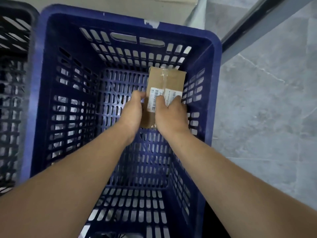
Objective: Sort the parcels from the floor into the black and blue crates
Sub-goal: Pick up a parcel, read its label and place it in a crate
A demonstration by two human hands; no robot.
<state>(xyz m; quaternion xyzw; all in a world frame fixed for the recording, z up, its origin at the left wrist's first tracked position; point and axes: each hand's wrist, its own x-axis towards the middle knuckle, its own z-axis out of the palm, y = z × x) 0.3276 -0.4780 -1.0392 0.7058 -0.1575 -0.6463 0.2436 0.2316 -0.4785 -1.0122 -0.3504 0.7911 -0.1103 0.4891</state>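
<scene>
Inside the blue crate (120,19), right of frame centre, a cardboard parcel (169,79) is held in both grips: left hand (133,109) clamped on its left edge, right hand (171,114) over its label.

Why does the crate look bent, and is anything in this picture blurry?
Head view: the wide lens bows the rim of the blue crate; the black crate at the left edge is smeared by blur; the parcel is sharper, yet the small print on its label is unreadable.

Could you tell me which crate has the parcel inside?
The blue crate, where the left hand and right hand hold the cardboard parcel; the black crate stands at the left edge.
</scene>
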